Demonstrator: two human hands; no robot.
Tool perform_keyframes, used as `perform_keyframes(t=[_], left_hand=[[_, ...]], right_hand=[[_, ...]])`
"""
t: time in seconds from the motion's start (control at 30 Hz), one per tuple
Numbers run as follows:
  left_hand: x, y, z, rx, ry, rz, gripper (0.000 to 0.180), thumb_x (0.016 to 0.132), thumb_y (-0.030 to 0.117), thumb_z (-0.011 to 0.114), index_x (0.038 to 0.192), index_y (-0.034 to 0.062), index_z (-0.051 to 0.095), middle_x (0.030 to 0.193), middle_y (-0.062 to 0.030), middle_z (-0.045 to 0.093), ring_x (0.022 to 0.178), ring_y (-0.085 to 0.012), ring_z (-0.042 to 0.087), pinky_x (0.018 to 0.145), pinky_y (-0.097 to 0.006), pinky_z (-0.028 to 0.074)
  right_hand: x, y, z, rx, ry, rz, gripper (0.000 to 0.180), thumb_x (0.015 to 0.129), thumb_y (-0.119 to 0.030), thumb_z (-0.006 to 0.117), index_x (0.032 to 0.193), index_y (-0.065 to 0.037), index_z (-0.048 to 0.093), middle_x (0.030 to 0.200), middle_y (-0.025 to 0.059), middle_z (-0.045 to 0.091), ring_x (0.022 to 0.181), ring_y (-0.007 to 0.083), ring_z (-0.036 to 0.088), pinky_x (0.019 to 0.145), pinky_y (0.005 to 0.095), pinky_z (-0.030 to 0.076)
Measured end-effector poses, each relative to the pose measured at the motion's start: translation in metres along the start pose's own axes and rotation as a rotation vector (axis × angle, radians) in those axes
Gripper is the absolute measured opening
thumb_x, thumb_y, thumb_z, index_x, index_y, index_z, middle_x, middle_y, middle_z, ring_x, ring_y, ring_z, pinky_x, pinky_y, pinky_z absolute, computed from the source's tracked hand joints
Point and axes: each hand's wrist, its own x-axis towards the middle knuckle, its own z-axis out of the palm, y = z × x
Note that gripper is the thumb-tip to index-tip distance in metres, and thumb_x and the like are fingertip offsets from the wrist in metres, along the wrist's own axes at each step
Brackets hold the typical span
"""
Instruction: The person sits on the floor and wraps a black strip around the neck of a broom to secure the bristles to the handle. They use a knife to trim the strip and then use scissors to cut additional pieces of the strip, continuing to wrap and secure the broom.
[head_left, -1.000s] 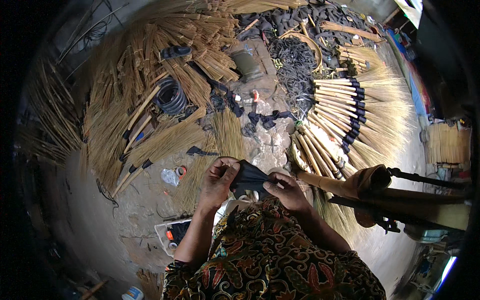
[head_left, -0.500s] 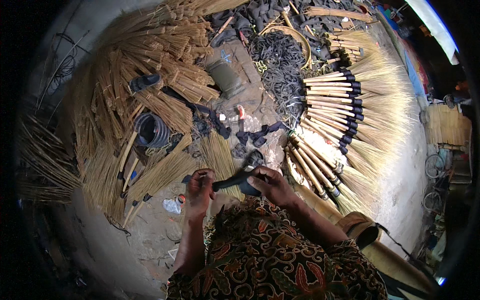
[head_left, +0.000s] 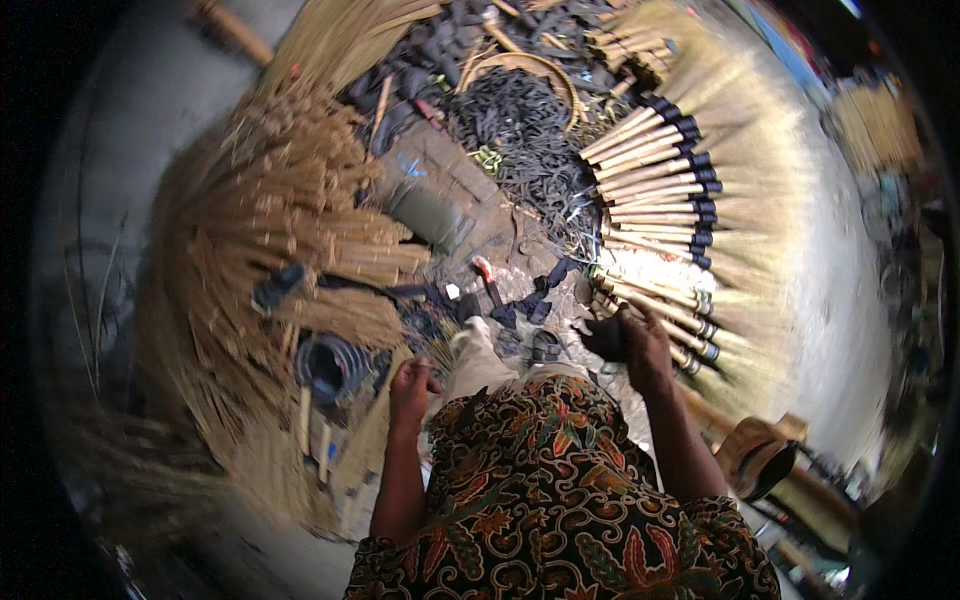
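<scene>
My right hand (head_left: 648, 350) is raised beside the brooms, its fingers closed on a black strip (head_left: 605, 338), bunched up and rubbery in look. My left hand (head_left: 412, 390) is in front of my body on the left, fingers curled in; whether anything is between them is hidden. Past my right hand, brooms (head_left: 655, 215) with pale handles, black-bound necks and straw heads lie in a fan. Several more brooms (head_left: 680, 325) rest nearer to me, close to that hand. Both hands are apart from each other.
A large pile of brown bristle bundles (head_left: 270, 230) fills the left, with a ribbed dark bucket (head_left: 328, 368) by it. Black strips (head_left: 530, 125) lie heaped around a round woven tray (head_left: 572, 95). A flat dark pad (head_left: 430, 215) is mid-floor. A bamboo pole (head_left: 815, 500) lies at lower right.
My hands have moved apart: the right went right with the black strip, which no longer stretches between them. My body has risen, my legs now show, and the view has turned.
</scene>
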Motion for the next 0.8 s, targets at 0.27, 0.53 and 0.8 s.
perform_keyframes(t=[0.27,0.53,0.8], left_hand=[[0.145,0.036,-0.025,0.915,-0.438,0.026,0.048,0.097,0.042,0.068,0.128,0.0044,0.07,0.106,-0.0156,0.075,0.092,-0.0282,0.074,0.084,-0.04,0.056],[0.229,0.103,0.005,1.274,-0.575,-0.158,0.029,0.094,0.037,0.073,0.105,0.0118,0.082,0.091,-0.0125,0.078,0.079,-0.0248,0.077,0.071,-0.039,0.058],[0.304,0.212,0.07,1.397,-0.769,-0.001,0.018,0.096,0.026,0.07,0.103,0.0116,0.077,0.088,-0.0136,0.077,0.08,-0.0279,0.075,0.072,-0.041,0.056]], right_hand=[[0.037,0.002,0.015,-0.003,0.219,-0.064,0.026,0.106,-0.011,0.053,0.127,-0.003,0.065,0.096,0.0095,0.071,0.072,0.0181,0.07,0.063,0.0308,0.058],[0.092,0.056,0.043,-0.798,0.089,-0.186,0.03,0.1,-0.021,0.064,0.12,0.0,0.07,0.108,0.0172,0.074,0.097,0.0269,0.072,0.087,0.0392,0.057],[0.152,0.043,0.091,-1.174,-0.047,0.119,0.036,0.093,-0.033,0.067,0.109,-0.001,0.072,0.112,0.0243,0.07,0.106,0.0434,0.069,0.093,0.0508,0.056]])
